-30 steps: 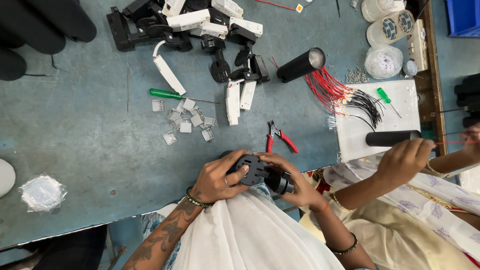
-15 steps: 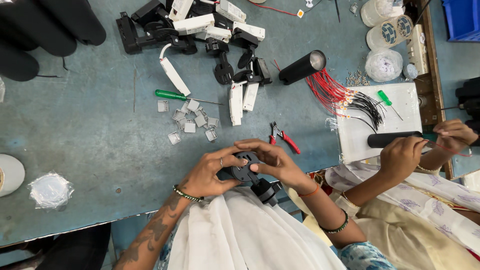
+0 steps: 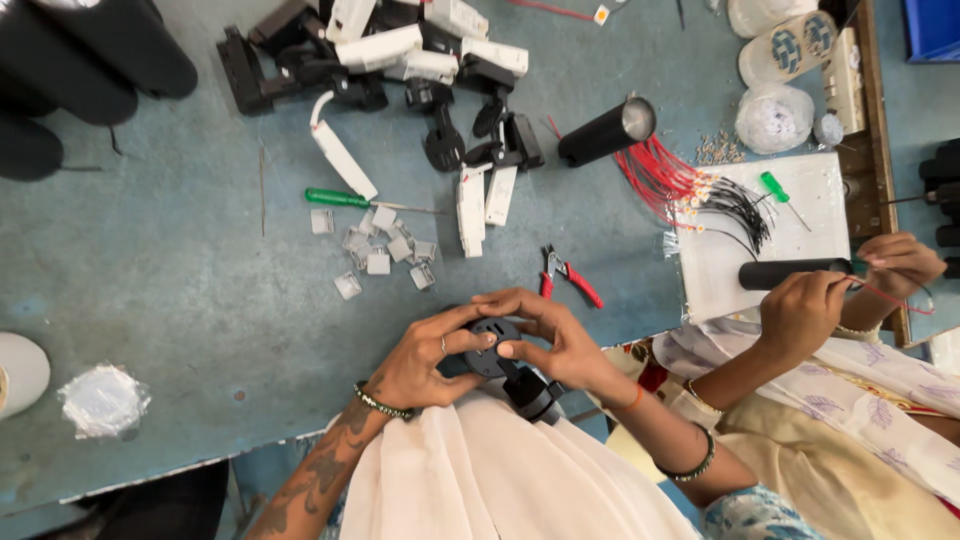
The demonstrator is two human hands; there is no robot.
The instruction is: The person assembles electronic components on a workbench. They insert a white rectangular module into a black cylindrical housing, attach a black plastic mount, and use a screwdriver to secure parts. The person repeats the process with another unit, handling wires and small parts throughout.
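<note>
My left hand point(image 3: 425, 360) and my right hand point(image 3: 555, 340) both grip a black round light fitting point(image 3: 492, 345) at the near edge of the blue-grey table point(image 3: 180, 300). Its black bracket point(image 3: 535, 392) hangs below my hands, over my white cloth-covered lap. Fingers of both hands press on the fitting's round face. Red-handled pliers point(image 3: 570, 278) lie just beyond my right hand. Small clear plastic pieces point(image 3: 375, 250) and a green-handled screwdriver point(image 3: 345, 198) lie beyond my left hand.
A pile of black and white light parts point(image 3: 400, 60) fills the far middle. A black tube point(image 3: 605, 132) and red and black wires point(image 3: 680, 185) lie right of it. On the right, another person's hands point(image 3: 800, 310) hold a black tube point(image 3: 790, 272) over a white sheet.
My hands have drawn closer around the fitting, with the right hand's fingers now pressing on its face. The other person's hands keep holding the black tube on the right.
</note>
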